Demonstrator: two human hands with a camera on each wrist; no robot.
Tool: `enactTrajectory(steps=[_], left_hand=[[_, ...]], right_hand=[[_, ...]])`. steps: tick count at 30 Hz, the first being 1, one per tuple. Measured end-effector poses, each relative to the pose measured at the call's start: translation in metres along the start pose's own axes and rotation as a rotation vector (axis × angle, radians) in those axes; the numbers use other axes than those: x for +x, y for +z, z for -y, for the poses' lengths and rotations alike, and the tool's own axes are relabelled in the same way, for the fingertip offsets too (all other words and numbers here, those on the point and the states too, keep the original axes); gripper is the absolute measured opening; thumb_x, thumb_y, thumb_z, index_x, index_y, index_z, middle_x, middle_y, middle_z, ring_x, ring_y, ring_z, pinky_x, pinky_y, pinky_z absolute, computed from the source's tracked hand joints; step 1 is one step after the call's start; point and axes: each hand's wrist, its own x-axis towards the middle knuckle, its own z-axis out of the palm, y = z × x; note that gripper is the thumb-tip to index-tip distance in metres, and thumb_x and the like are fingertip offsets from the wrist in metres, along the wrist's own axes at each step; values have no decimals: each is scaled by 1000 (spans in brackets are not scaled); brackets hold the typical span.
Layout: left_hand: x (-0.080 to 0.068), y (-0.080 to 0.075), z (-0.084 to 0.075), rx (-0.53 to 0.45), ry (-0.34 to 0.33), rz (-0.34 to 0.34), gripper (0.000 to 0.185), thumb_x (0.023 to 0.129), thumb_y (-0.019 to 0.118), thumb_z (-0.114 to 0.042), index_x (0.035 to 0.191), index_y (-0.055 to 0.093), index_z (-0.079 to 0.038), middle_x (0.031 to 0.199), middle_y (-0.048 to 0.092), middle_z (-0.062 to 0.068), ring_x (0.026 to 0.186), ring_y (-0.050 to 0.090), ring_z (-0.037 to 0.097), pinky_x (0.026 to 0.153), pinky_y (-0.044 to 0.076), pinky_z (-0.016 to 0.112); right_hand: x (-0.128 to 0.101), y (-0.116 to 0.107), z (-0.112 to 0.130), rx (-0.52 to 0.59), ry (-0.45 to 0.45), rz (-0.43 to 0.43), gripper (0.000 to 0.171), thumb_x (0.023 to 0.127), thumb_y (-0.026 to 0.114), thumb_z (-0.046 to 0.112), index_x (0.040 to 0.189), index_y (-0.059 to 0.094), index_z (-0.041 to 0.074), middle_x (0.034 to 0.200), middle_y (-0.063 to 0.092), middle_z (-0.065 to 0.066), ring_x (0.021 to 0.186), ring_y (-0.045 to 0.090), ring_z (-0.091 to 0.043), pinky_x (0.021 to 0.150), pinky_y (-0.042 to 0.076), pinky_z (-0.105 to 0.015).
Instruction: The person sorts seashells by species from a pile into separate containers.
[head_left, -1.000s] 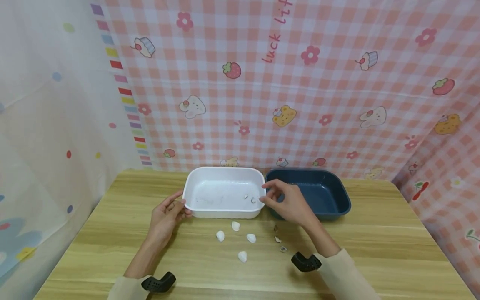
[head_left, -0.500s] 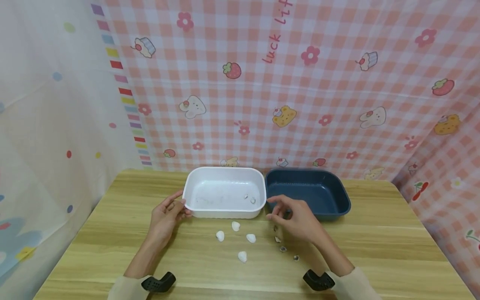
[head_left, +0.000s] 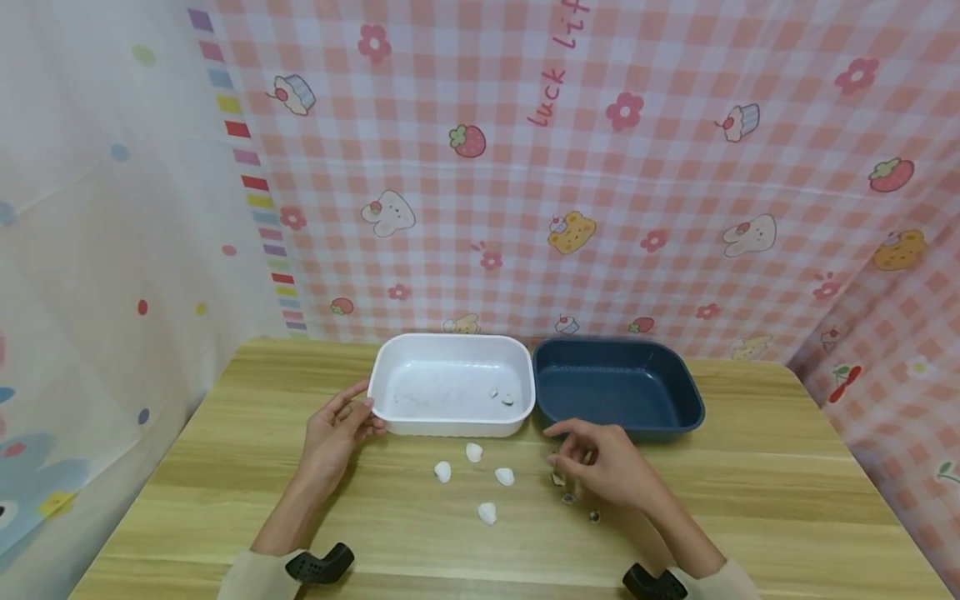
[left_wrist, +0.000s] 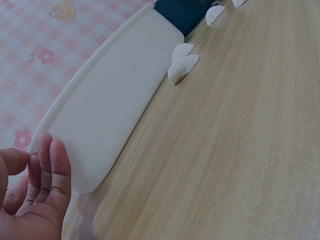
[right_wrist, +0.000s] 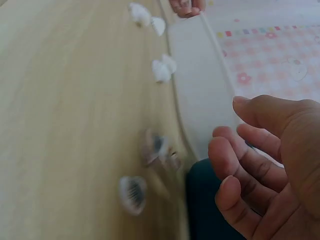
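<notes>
My left hand (head_left: 330, 437) grips the left end of a white rectangular tray (head_left: 450, 428), thumb and fingertips at its rim. Two small shells (head_left: 507, 400) lie inside, toward the tray's right end. My right hand (head_left: 611, 467) hovers in front of a dark blue tray (head_left: 622, 396), fingers loosely curled and thumb apart, with nothing between them in the right wrist view. Just under and beside it, several small dark-patterned shells (head_left: 595, 517) lie in a slanting row, partly covered by the hand in the head view. Several white ribbed shells (head_left: 487, 513) are spread before the white tray.
The two trays stand side by side at the back of the wooden table (head_left: 420, 554). A pink checked cloth (head_left: 480, 208) hangs right behind them. Each wrist carries a black device (head_left: 321, 564) at the beige sleeve.
My right hand has drawn back from the white tray's right rim, moving right and toward me over the dark-patterned shells. The left hand keeps its place at the tray.
</notes>
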Motion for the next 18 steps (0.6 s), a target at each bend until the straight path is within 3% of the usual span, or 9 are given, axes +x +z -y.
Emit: enactTrajectory(steps=[8, 18], left_hand=[[-1, -1, 0, 0, 11, 2, 42, 106, 57, -10, 148, 51, -6, 88, 68, -3, 76, 69, 8, 78, 65, 24], [0, 0, 1, -2, 6, 1, 43, 106, 56, -11, 148, 51, -6, 86, 68, -4, 75, 69, 8, 78, 65, 24]], right_hand=[[-6, 6, -17, 0, 58, 47, 21, 94, 77, 23, 113, 75, 14, 74, 69, 9, 63, 58, -1, 56, 51, -19], [-6, 14, -24, -35, 93, -23, 16, 90, 79, 16, 106, 78, 12, 68, 66, 9, 58, 55, 0, 54, 49, -17]])
